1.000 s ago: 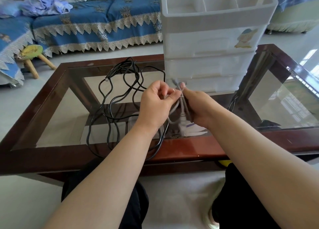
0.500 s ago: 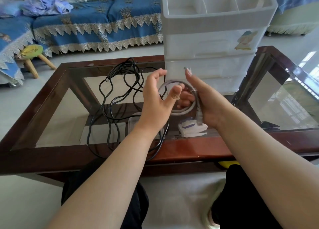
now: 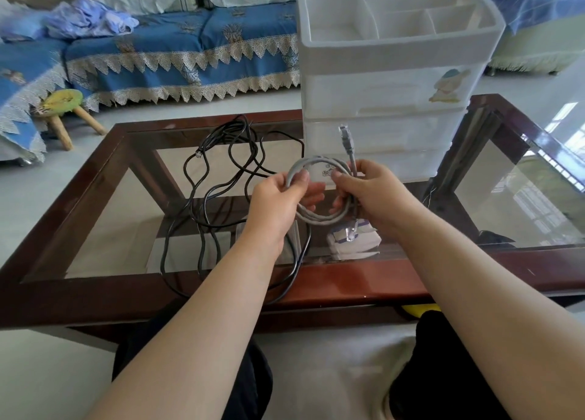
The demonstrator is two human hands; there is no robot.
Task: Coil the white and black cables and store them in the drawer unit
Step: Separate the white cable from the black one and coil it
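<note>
**White cable coiled in both hands, black cable waiting**

Head view: the white cable (image 3: 319, 194), pale grey in this light, is wound into a small ring held above the glass-topped desk (image 3: 95, 229). The left hand (image 3: 281, 204) pinches the ring's left side between thumb and fingers. The right hand (image 3: 370, 191) grips the right side, fingers curled round the strands. One plug end (image 3: 346, 141) sticks up from that grip; the other, a clear plug (image 3: 351, 231), hangs below. Holding opposite sides likely keeps the loops from springing apart.

The black cable (image 3: 221, 191) lies loose and uncoiled on the desk to the left, one loop spilling over the near edge. The white drawer unit (image 3: 386, 93) stands on the desk just behind the hands, its drawers closed as far as can be told, so a drawer probably needs opening before the coil goes in.
</note>
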